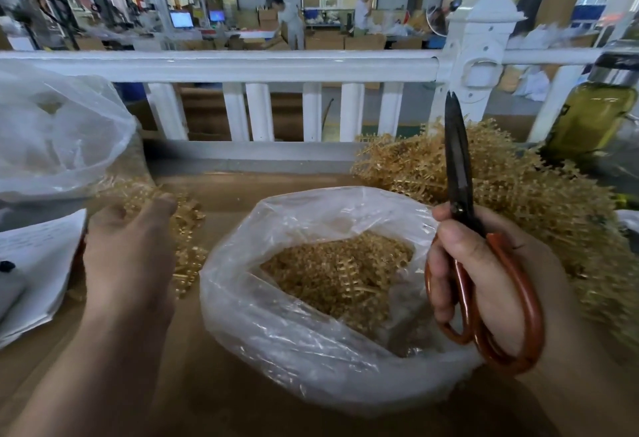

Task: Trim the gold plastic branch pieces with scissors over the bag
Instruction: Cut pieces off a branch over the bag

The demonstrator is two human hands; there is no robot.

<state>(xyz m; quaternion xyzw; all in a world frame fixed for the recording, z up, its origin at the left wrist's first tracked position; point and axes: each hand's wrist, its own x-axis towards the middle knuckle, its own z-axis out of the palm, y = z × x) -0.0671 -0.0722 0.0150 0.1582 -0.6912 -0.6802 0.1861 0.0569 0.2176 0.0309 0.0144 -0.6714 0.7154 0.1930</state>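
Observation:
A clear plastic bag (276, 343) lies open on the brown table, holding gold trimmings (340, 276). My right hand (484, 274) grips orange-handled scissors (458, 174) to the bag's right, blades closed and pointing up. My left hand (129, 257) reaches to the left of the bag, its fingers curled onto a small heap of gold branch pieces (186, 225); the exact grip is hidden. A big pile of gold branches (518, 191) lies behind the right hand.
A second, larger clear bag (58, 132) stands at the left. White paper (34, 264) lies at the left edge. A white railing (242, 67) runs behind the table. A yellow-green bottle (591, 115) stands far right. People work in the distance.

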